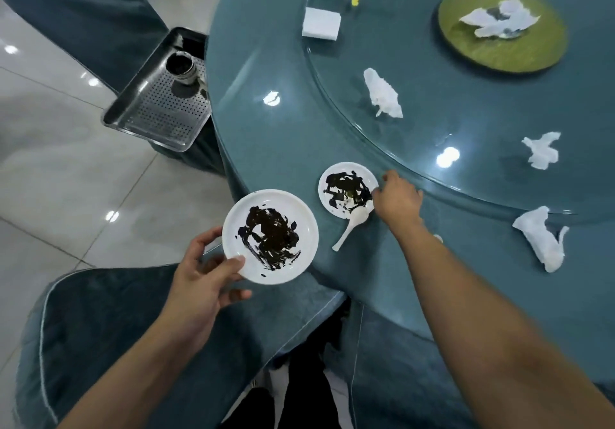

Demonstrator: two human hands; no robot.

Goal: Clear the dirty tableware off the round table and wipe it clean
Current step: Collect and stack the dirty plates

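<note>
We risk tipping the plate in our left hand: it hangs past the counter edge, held at one rim only, so the dark sauce could slide onto the chair below. The spoon leans off the saucer and could drop once that dish lifts. Left fingers curl round the plate's rim, thumb on top. Our right hand, at centre frame, touches the saucer's right rim; whether its fingers pinch it yet we cannot tell. Crumpled tissues lie further right, and a tray waits upper left.
</note>
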